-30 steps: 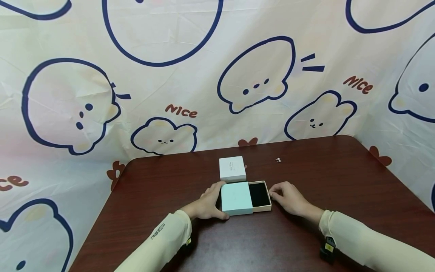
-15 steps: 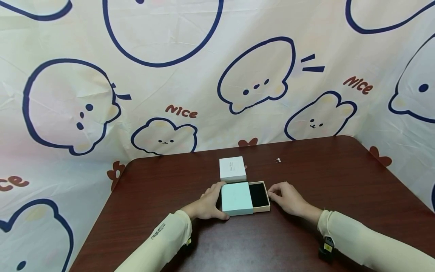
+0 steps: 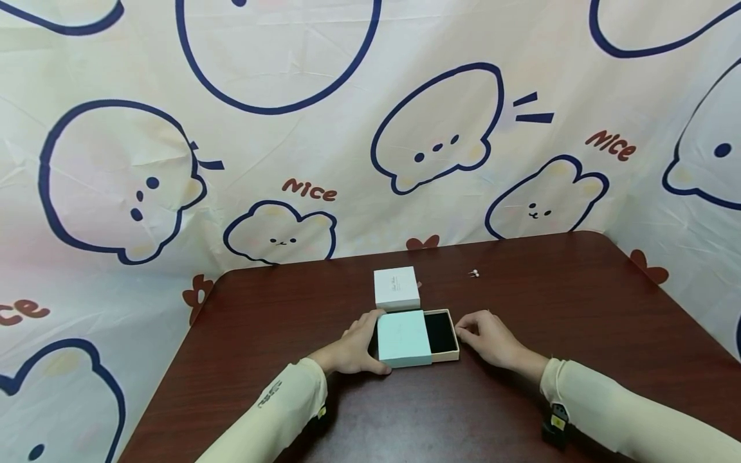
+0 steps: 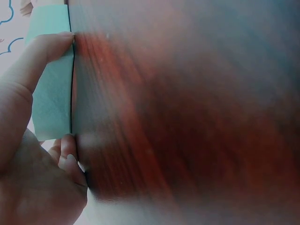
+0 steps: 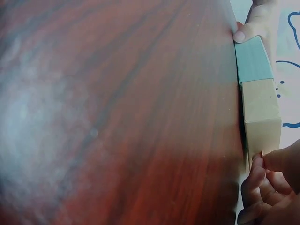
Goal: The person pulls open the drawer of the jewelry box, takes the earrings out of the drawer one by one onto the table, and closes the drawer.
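A mint-green drawer-style gift box [image 3: 404, 338] lies on the brown table, its cream drawer [image 3: 445, 356] with black lining part-way out on the right. My left hand [image 3: 353, 347] grips the green sleeve at its left end, thumb on the near side and fingers round the far side. In the left wrist view the thumb presses the sleeve's side wall [image 4: 54, 101]. My right hand [image 3: 491, 335] is at the drawer's outer end. The right wrist view shows thumb and forefinger pinching a small brownish tab [image 5: 261, 153] there. Nothing lies on the visible black lining.
Right behind the green box stands a white box [image 3: 396, 287] with fine lettering on top. Small white pieces with thin metal parts [image 3: 474, 273] lie farther back to the right. A printed cloth [image 3: 359, 141] hangs along the table's far edge.
My right hand has shifted slightly left, and the drawer has slid a little farther into the green sleeve. The left hand has stayed in place.
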### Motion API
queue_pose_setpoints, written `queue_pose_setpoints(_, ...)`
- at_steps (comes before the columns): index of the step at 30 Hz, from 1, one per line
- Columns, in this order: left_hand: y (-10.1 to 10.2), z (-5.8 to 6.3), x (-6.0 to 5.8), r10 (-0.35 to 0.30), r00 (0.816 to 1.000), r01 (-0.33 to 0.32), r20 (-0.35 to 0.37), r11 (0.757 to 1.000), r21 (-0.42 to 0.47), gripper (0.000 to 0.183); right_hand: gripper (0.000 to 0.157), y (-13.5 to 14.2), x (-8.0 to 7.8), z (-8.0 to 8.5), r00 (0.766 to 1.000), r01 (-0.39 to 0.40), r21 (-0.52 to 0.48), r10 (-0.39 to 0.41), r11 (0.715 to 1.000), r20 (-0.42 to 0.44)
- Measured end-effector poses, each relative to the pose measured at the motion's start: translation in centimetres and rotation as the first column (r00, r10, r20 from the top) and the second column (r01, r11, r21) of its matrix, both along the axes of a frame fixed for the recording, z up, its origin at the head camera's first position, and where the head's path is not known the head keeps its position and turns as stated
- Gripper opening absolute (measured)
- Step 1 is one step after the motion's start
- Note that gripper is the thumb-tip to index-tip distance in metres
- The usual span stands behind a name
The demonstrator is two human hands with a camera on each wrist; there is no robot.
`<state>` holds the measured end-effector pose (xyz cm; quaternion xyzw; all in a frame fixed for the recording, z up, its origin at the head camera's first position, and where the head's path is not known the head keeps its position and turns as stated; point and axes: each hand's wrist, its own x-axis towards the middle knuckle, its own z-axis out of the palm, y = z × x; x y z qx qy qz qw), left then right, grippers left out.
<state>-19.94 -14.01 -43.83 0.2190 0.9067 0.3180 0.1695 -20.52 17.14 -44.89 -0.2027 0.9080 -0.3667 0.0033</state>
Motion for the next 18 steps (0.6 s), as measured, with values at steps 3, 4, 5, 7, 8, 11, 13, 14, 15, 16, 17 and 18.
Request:
queue_pose_setpoints(3, -0.01, -0.04, 0.02, 0.001, 1.000, -0.001, -0.001, 1.000, 0.001, 0.111, 0.015, -0.06, -0.02, 0.01, 1.000, -0.002, 0.000, 0.002, 1.000, 0.004)
queue_pose_setpoints(4, -0.02, -0.04, 0.03, 0.001, 1.000, -0.001, -0.001, 1.000, 0.001, 0.111, 0.015, -0.08, -0.04, 0.00, 1.000, -0.003, -0.001, 0.003, 1.000, 0.005)
queue_pose_setpoints(5, -0.02, -0.03, 0.03, 0.002, 1.000, -0.002, 0.000, 1.000, 0.002, 0.112, 0.015, -0.11, -0.04, 0.01, 1.000, -0.004, -0.002, 0.004, 1.000, 0.007)
queue_pose_setpoints(7, -0.01, -0.02, 0.05, 0.004, 1.000, -0.004, 0.003, 1.000, 0.002, 0.112, 0.015, -0.18, -0.06, 0.02, 1.000, -0.006, -0.003, 0.006, 1.000, 0.009)
queue_pose_setpoints(8, -0.01, 0.00, 0.06, 0.004, 1.000, -0.004, 0.004, 1.000, 0.003, 0.112, 0.015, -0.22, -0.07, 0.03, 1.000, -0.007, -0.004, 0.007, 1.000, 0.009)
queue_pose_setpoints(11, 0.01, 0.04, 0.09, 0.006, 1.000, -0.006, 0.007, 1.000, 0.004, 0.112, 0.015, -0.33, -0.10, 0.03, 1.000, -0.010, -0.002, 0.010, 1.000, 0.005)
queue_pose_setpoints(13, 0.03, 0.05, 0.09, 0.007, 1.000, -0.007, 0.007, 1.000, 0.006, 0.112, 0.015, -0.40, -0.11, -0.01, 1.000, -0.011, 0.001, 0.011, 1.000, -0.001)
queue_pose_setpoints(14, 0.03, 0.05, 0.09, 0.007, 1.000, -0.007, 0.006, 1.000, 0.006, 0.112, 0.015, -0.42, -0.12, -0.04, 1.000, -0.012, 0.002, 0.012, 1.000, -0.003)
queue_pose_setpoints(15, 0.04, 0.05, 0.08, 0.006, 1.000, -0.006, 0.005, 1.000, 0.006, 0.112, 0.015, -0.43, -0.14, -0.07, 1.000, -0.013, 0.002, 0.013, 1.000, -0.006)
queue_pose_setpoints(16, 0.04, 0.04, 0.08, 0.006, 1.000, -0.006, 0.005, 1.000, 0.007, 0.111, 0.015, -0.45, -0.14, -0.10, 1.000, -0.014, 0.001, 0.014, 1.000, -0.007)
queue_pose_setpoints(17, 0.04, 0.04, 0.07, 0.006, 1.000, -0.006, 0.005, 1.000, 0.006, 0.111, 0.015, -0.47, -0.14, -0.11, 1.000, -0.016, 0.000, 0.016, 1.000, -0.008)
queue_pose_setpoints(18, 0.04, 0.03, 0.07, 0.006, 1.000, -0.006, 0.004, 1.000, 0.006, 0.111, 0.015, -0.50, -0.14, -0.12, 1.000, -0.016, -0.002, 0.016, 1.000, -0.008)
